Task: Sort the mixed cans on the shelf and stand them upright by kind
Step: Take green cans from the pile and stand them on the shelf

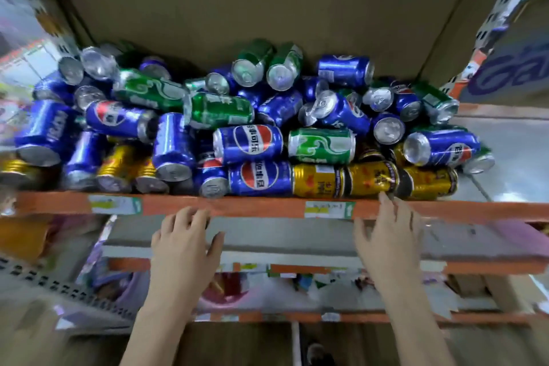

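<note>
Mixed cans heaped on the shelf [184, 205], none yet sorted.
Both hands are held empty, fingers spread: left hand [185, 242] at 7 o'clock, right hand [389, 236] at 5 o'clock, fingertips nearing a gold can [371, 179], probably for pickup.

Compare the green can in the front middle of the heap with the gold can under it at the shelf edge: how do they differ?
The green can is green with pale swirls; the gold can is yellow-gold with a black band. The green can rests on top of other cans; the gold can lies on the shelf itself, at its orange edge. Both lie on their sides, ends pointing left and right.
</note>
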